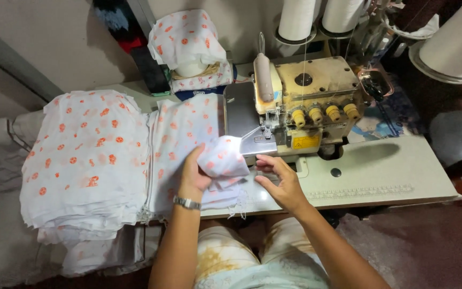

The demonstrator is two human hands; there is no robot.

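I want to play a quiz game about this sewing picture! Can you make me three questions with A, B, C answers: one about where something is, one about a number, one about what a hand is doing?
1. Where is the big stack of cloth?
A. left of the sewing machine
B. on top of the machine
C. on the floor

2. How many yellow knobs are on the sewing machine?
A. two
B. four
C. seven

3. What is the left hand doing?
A. resting in the lap
B. pointing at the wall
C. gripping a bunched cloth piece

Answers:
1 A, the stack lies at the table's left end.
2 B, four knobs sit in a row on its front.
3 C, its fingers close on the cloth, while the right hand lies open beside it.
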